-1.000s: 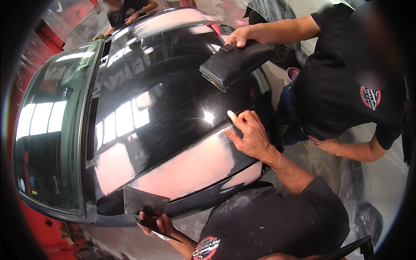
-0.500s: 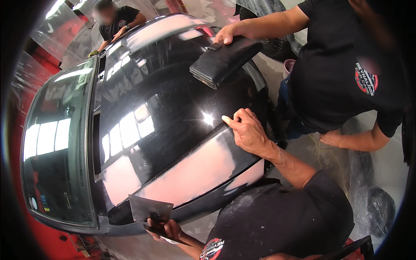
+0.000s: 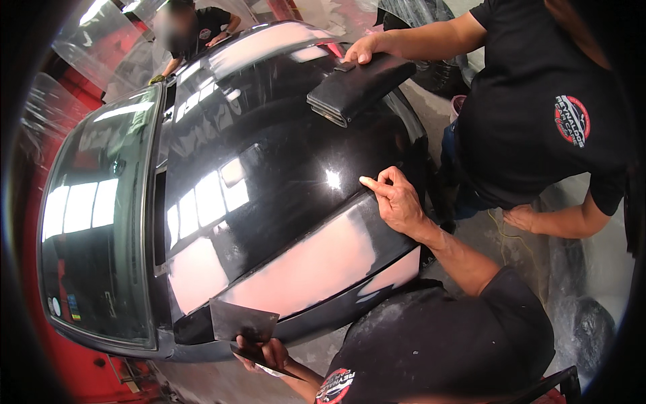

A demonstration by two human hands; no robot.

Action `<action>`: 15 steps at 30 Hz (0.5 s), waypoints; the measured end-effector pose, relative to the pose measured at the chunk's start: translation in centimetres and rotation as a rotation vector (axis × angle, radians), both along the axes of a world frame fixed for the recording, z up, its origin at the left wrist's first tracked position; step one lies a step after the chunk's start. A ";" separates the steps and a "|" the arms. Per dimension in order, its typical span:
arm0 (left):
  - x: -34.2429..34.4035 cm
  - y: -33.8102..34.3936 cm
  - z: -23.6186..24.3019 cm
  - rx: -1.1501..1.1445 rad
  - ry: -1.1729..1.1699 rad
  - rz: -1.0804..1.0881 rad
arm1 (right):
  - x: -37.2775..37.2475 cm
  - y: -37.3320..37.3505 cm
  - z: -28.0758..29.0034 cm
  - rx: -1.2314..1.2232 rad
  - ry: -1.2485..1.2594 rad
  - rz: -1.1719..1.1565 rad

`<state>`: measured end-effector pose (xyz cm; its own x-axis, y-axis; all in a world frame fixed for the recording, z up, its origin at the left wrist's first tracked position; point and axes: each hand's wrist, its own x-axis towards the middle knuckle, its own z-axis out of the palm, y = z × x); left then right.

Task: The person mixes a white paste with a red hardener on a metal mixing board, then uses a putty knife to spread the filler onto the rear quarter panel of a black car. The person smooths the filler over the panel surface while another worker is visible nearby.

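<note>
Before me is a car with a glossy black panel (image 3: pixel 289 158). Pale pink patches (image 3: pixel 309 266) run along its near side, and a bright light spot reflects off it. My right hand (image 3: pixel 398 202) is over the panel's near right edge. One finger points out, its tip at or just above the surface; the others curl, and I see nothing in them. Low on the left, my left hand (image 3: pixel 272 353) grips thin dark flat plates (image 3: pixel 243 321), like putty spreaders. One stands up over the near pink patch, another lies lower across the fingers.
Across on the right stands a co-worker (image 3: pixel 538 121), one hand on a black folded case (image 3: pixel 360 87) over the panel. Another person (image 3: pixel 202 34) leans at the car's far side. The windscreen (image 3: pixel 94 229) lies left, and a yellow cord (image 3: pixel 503 232) trails on the floor.
The whole view has shifted slightly, so the car and people appear a little further right. My hands keep nearly the same pose. The person at the far side leans in a bit more.
</note>
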<state>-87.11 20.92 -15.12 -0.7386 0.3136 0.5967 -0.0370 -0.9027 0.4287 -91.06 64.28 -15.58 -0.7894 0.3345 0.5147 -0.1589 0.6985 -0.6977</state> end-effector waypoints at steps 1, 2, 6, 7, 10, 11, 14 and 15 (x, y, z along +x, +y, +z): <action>0.0 0.1 0.0 0.041 0.005 -0.006 | 0.0 0.0 -0.1 0.009 0.008 0.000; -0.1 0.2 -0.1 0.071 0.004 -0.018 | -0.1 0.1 -0.3 0.012 0.013 0.001; -0.1 0.1 0.0 0.009 -0.023 -0.006 | -0.2 0.0 -0.5 -0.006 0.036 -0.009; -0.1 0.1 -0.1 0.008 -0.018 -0.030 | -0.2 0.0 -0.5 -0.011 0.041 -0.015; 0.2 -0.1 0.0 0.040 -0.052 -0.018 | -0.1 -0.2 -0.5 -0.030 0.041 -0.021; 0.3 0.0 0.0 0.041 -0.067 -0.017 | 0.0 -0.3 -0.5 -0.026 0.040 -0.020; 0.3 0.3 0.3 0.003 -0.034 0.050 | 0.0 -0.4 -0.3 -0.018 0.033 -0.025; 0.3 0.5 0.4 0.000 -0.022 0.037 | 0.1 -0.4 -0.3 -0.016 0.029 -0.029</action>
